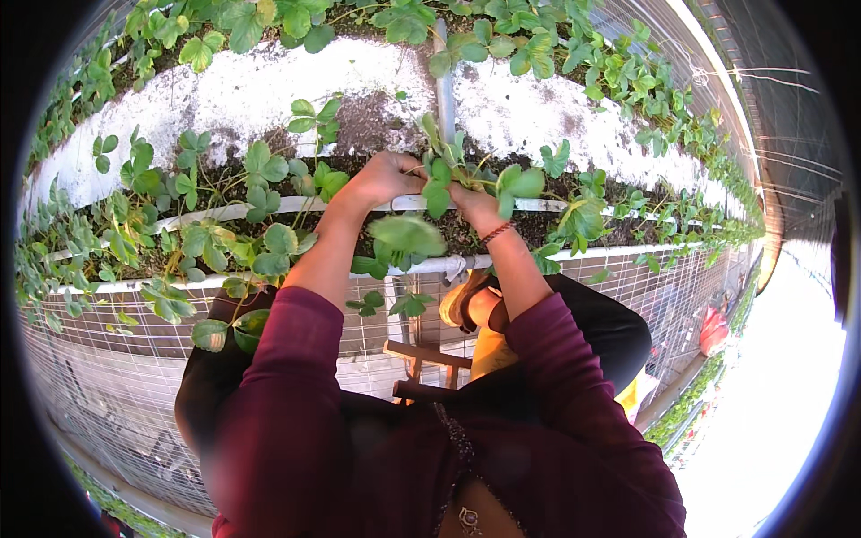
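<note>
Both hands meet over a strawberry plant (pixel 437 184) in the middle of the planting trough. My left hand (pixel 387 179) is closed, its fingers curled and pinching at the plant's stems from the left. From the right, my right hand (pixel 471 203) closes on the same bunch of stems, with leaves hiding part of its fingers. Broad green leaves stick up between and past both hands. A blurred leaf (pixel 405 235) hangs just below them, between my forearms. Exactly which stem each hand grips is hidden.
Strawberry plants (pixel 260 170) line the trough on both sides, between white rails (pixel 305 204). Beyond lies a white, soil-stained sheet (pixel 260 85) with a grey pipe (pixel 445 90) across it. Wire mesh (pixel 117 359) hangs below the trough. A small wooden stool (pixel 426 354) stands between my legs.
</note>
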Demonstrator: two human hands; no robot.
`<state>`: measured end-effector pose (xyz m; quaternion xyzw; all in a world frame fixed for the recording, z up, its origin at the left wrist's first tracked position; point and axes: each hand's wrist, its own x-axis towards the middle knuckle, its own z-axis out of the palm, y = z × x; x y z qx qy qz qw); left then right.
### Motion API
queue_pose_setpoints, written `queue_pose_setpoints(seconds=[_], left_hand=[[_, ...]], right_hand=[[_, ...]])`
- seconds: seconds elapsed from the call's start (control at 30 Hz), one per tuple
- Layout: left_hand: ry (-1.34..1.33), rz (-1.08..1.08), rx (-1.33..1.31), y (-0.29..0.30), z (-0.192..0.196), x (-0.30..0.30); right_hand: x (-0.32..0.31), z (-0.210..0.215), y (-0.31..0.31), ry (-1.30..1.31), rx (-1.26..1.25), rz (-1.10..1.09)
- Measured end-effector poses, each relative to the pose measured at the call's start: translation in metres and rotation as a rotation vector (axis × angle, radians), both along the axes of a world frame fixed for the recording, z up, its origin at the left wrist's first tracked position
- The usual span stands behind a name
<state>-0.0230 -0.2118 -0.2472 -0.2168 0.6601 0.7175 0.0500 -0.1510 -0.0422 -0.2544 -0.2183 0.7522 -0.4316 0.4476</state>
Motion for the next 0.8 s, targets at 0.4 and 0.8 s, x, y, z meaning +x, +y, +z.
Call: queue_pose_setpoints(seconds=[0.4, 0.8], left_hand=[[-0.052, 0.166, -0.049, 0.006, 0.01, 0.0], [-0.137, 0.097, -0.057, -0.009, 0.008, -0.004]], right_hand=[[0.002, 0.023, -0.002, 0.075, 0.274, 0.039], [0.001, 0.04, -0.006, -0.318, 0.046, -0.304]])
